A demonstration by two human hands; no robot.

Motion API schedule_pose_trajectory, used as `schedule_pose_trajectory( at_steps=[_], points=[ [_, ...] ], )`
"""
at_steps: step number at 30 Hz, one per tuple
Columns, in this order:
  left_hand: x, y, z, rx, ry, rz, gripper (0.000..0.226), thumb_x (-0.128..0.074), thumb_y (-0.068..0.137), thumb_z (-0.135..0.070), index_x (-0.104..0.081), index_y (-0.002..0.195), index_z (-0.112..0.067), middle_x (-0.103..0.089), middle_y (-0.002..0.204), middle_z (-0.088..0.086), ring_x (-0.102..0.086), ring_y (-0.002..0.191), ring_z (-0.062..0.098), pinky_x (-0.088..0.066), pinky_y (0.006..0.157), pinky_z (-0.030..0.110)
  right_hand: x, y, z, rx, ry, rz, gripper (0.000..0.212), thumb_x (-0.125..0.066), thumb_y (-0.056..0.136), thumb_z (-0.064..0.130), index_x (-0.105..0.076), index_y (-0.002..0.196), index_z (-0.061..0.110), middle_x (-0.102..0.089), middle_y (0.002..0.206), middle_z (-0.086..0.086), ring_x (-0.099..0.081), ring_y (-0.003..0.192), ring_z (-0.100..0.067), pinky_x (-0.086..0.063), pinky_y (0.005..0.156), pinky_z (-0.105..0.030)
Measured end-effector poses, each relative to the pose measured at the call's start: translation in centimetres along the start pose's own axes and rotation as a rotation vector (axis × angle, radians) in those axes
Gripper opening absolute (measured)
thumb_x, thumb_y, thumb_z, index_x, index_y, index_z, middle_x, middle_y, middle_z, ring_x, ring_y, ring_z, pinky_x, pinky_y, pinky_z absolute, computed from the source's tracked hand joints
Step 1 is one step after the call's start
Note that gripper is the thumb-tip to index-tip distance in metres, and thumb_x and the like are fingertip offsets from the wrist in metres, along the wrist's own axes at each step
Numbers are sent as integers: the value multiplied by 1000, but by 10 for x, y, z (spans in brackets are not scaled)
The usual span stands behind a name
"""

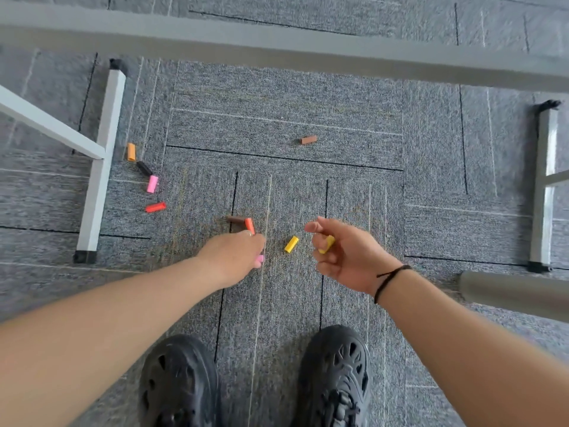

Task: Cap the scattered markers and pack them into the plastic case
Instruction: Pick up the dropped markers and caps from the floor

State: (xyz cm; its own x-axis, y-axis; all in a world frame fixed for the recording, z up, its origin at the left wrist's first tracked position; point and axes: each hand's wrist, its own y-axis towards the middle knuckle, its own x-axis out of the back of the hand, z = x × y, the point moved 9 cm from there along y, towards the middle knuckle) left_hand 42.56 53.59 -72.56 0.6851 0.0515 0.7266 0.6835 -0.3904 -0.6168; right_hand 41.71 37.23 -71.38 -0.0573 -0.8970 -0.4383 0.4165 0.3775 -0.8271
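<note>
Short coloured marker caps lie scattered on the grey carpet. My left hand [238, 257] reaches down with a pink cap [260, 259] showing under its fingers, its fingertips at an orange-red cap [249, 225] that touches a dark brown cap [236, 219]. My right hand [341, 252] hovers with fingers curled around a yellow cap [327, 243]. Another yellow cap [291, 244] lies between the hands. Farther left lie a red cap [155, 207], a pink cap [152, 184], a black cap [144, 168] and an orange cap [131, 151]. A brown cap [308, 140] lies farther off. No plastic case is in view.
A grey table edge [277, 47] crosses the top. Its metal legs stand at the left [100, 180] and right [543, 186]. My two black shoes [255, 380] stand at the bottom. A grey cylindrical object [511, 292] lies at the right.
</note>
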Motion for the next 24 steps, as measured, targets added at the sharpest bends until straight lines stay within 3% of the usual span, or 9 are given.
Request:
schedule_pose_trajectory(
  at_steps=[3, 6, 8, 12, 18, 21, 24],
  points=[
    [-8, 5, 1, -2, -104, 76, 24, -44, 105, -31, -47, 94, -11, -53, 86, 1, -50, 56, 6, -42, 48, 20, -16, -8, -5, -29, 148, 158, 19, -56, 97, 32, -63, 95, 14, -42, 59, 7, -20, 49, -8, -18, 42, -20],
    [-14, 3, 10, 135, -702, 180, 25, -45, 101, -16, -54, 82, -2, -55, 71, 6, -46, 48, 10, -37, 44, 20, -23, -9, -5, -35, 222, 218, 25, -56, 96, 39, -63, 92, 15, -43, 57, 7, -16, 47, -7, -13, 41, -20],
    [-8, -3, 9, 182, -1118, 212, 17, -45, 91, -4, -57, 81, 2, -59, 75, 14, -53, 57, 18, -43, 48, 25, -23, -7, -7, -40, 237, 228, 29, -55, 97, 42, -64, 92, 15, -44, 58, 7, -17, 46, -6, -13, 40, -20],
    [10, -19, 1, 107, -1705, 328, 25, -43, 81, -17, -64, 79, -3, -63, 82, 18, -59, 72, 27, -48, 58, 31, -30, -4, -10, -53, 229, 293, 26, -55, 97, 38, -63, 91, 14, -45, 61, 6, -18, 43, -5, -15, 38, -19],
    [24, -27, 12, 204, -1957, 306, 45, -42, 87, -31, -73, 71, -2, -63, 65, 11, -56, 62, 25, -42, 52, 25, -41, -4, -13, -106, 198, 331, 27, -50, 100, 35, -60, 90, 13, -39, 55, 5, -30, 51, -9, -26, 41, -17],
    [24, -33, 15, 209, -1980, 321, 46, -47, 88, -35, -75, 77, -1, -67, 72, 13, -59, 66, 26, -47, 50, 25, -33, 3, -17, -130, -30, 163, 29, -52, 100, 33, -59, 80, 12, -43, 58, 1, -46, 56, -15, -42, 48, -22],
    [22, -34, 17, 204, -1993, 342, 44, -49, 87, -35, -75, 86, 0, -69, 79, 14, -61, 69, 26, -50, 55, 28, -22, 14, -11, -92, -347, -33, 31, -53, 100, 34, -60, 83, 9, -51, 64, 0, -44, 51, -11, -41, 47, -21]
  ],
)
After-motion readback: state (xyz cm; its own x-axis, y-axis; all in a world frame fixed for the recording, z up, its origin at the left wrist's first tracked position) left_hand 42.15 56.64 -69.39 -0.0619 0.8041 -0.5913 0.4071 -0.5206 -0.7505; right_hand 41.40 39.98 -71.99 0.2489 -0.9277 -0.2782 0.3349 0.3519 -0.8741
